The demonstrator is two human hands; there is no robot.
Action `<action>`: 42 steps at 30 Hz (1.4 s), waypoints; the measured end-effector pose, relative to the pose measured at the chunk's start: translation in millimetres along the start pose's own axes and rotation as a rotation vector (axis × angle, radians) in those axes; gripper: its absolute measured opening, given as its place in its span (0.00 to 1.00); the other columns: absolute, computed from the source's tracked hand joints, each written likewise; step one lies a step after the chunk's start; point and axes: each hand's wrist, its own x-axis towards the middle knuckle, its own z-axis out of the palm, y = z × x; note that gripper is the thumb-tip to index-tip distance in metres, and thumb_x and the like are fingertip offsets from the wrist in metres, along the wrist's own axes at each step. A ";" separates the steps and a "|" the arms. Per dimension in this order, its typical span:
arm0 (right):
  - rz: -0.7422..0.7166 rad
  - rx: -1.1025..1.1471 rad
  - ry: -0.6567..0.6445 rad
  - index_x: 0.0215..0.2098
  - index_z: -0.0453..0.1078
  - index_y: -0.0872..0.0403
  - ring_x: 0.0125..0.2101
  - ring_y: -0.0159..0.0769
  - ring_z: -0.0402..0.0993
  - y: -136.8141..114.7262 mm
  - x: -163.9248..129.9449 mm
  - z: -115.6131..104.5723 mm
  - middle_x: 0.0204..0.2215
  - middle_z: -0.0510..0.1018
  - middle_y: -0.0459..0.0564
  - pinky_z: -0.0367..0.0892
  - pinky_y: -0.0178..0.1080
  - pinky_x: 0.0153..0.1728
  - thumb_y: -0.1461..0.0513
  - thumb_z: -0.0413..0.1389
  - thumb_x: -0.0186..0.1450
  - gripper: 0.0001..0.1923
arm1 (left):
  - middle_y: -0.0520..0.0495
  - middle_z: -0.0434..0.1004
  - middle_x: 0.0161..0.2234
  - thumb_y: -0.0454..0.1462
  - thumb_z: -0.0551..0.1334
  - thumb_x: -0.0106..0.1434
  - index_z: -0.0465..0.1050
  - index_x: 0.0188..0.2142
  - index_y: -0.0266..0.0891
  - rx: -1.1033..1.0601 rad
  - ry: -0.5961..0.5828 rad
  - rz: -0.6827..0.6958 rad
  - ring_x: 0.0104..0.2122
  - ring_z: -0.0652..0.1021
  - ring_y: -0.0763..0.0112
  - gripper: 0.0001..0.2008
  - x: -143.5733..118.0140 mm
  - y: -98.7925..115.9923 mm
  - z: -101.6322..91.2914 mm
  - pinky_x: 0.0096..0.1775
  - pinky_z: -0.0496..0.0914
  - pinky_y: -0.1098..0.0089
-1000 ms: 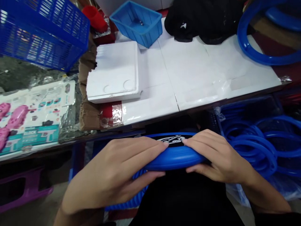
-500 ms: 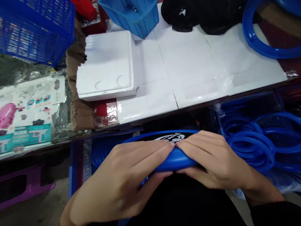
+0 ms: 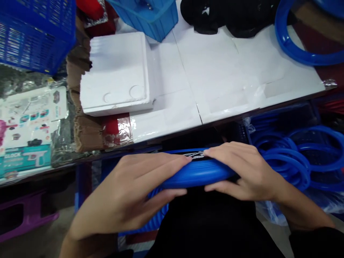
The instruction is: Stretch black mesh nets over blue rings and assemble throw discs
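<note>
In front of my body, a blue flying disc [image 3: 199, 174] with a ridged rim and a black centre printed in white is held nearly level. My left hand [image 3: 131, 190] grips its left side, fingers over the top and thumb under the rim. On the other side my right hand [image 3: 242, 172] pinches the rim the same way, fingertips on the black centre. Below my left wrist, a stack of ridged blue discs [image 3: 156, 219] partly shows. Several blue rings [image 3: 306, 175] lie in a crate to my right.
Beyond my hands stands a table with a white top [image 3: 223, 79]. It carries a white foam block [image 3: 115, 68], a light blue bin [image 3: 158, 21], a black cloth item [image 3: 242, 18] and a blue ring [image 3: 282, 43]. A blue basket [image 3: 34, 39] and printed packaging [image 3: 32, 125] are at left.
My fingertips have moved apart along the disc, and both thumbs have come away from each other, baring more of the rim. The view has shifted slightly.
</note>
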 end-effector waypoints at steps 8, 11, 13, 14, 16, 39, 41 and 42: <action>0.111 0.082 0.043 0.64 0.67 0.54 0.49 0.47 0.82 19.3 -27.4 0.5 0.50 0.83 0.57 0.79 0.51 0.51 0.58 0.63 0.71 0.26 | 0.44 0.86 0.45 0.50 0.70 0.68 0.73 0.60 0.43 0.083 0.069 -0.038 0.42 0.86 0.59 0.26 -8.9 -22.5 2.5 0.41 0.81 0.65; 0.104 0.012 0.054 0.67 0.66 0.54 0.53 0.49 0.81 9.7 -24.2 -0.3 0.54 0.82 0.60 0.79 0.52 0.53 0.57 0.63 0.71 0.29 | 0.46 0.85 0.37 0.58 0.70 0.65 0.76 0.51 0.41 0.248 0.162 -0.022 0.33 0.84 0.63 0.27 -4.3 -18.2 13.0 0.36 0.77 0.66; 0.079 -0.071 0.058 0.67 0.66 0.55 0.52 0.50 0.81 -1.5 -15.9 -2.6 0.54 0.82 0.61 0.79 0.51 0.52 0.56 0.63 0.72 0.28 | 0.48 0.82 0.32 0.62 0.67 0.66 0.76 0.45 0.41 0.311 0.197 -0.005 0.29 0.82 0.66 0.27 4.0 -12.3 20.0 0.32 0.74 0.67; 0.073 -0.119 0.062 0.65 0.67 0.56 0.51 0.50 0.81 -7.8 -9.8 -3.6 0.53 0.82 0.61 0.79 0.51 0.51 0.56 0.62 0.72 0.26 | 0.48 0.81 0.30 0.64 0.64 0.67 0.76 0.43 0.40 0.335 0.213 -0.001 0.28 0.81 0.66 0.28 9.7 -8.5 23.9 0.31 0.72 0.67; 0.081 -0.215 0.091 0.58 0.71 0.59 0.46 0.48 0.81 -19.6 5.0 -4.9 0.48 0.83 0.61 0.79 0.49 0.47 0.59 0.58 0.74 0.18 | 0.47 0.79 0.28 0.65 0.55 0.71 0.76 0.40 0.39 0.379 0.260 0.002 0.26 0.79 0.66 0.31 23.3 0.0 33.0 0.29 0.69 0.67; -0.033 -0.214 -0.199 0.58 0.72 0.58 0.52 0.46 0.79 -51.8 1.9 -25.4 0.52 0.82 0.58 0.73 0.49 0.54 0.59 0.57 0.76 0.16 | 0.37 0.83 0.57 0.33 0.65 0.72 0.70 0.66 0.36 0.037 0.272 0.041 0.55 0.84 0.58 0.24 -16.3 42.3 54.5 0.57 0.80 0.63; -0.041 -0.249 -0.189 0.56 0.72 0.59 0.50 0.47 0.79 -53.1 -1.1 -20.9 0.50 0.83 0.59 0.73 0.50 0.52 0.61 0.57 0.76 0.14 | 0.37 0.83 0.56 0.32 0.66 0.71 0.71 0.65 0.36 0.055 0.314 0.035 0.54 0.84 0.58 0.24 -17.4 43.6 60.1 0.57 0.80 0.62; -0.045 -0.280 -0.175 0.56 0.72 0.60 0.49 0.48 0.79 -52.7 -2.8 -17.7 0.49 0.83 0.59 0.73 0.50 0.51 0.62 0.57 0.76 0.13 | 0.38 0.84 0.55 0.31 0.66 0.70 0.71 0.64 0.36 0.063 0.340 0.024 0.53 0.84 0.59 0.24 -17.8 43.6 63.2 0.56 0.81 0.62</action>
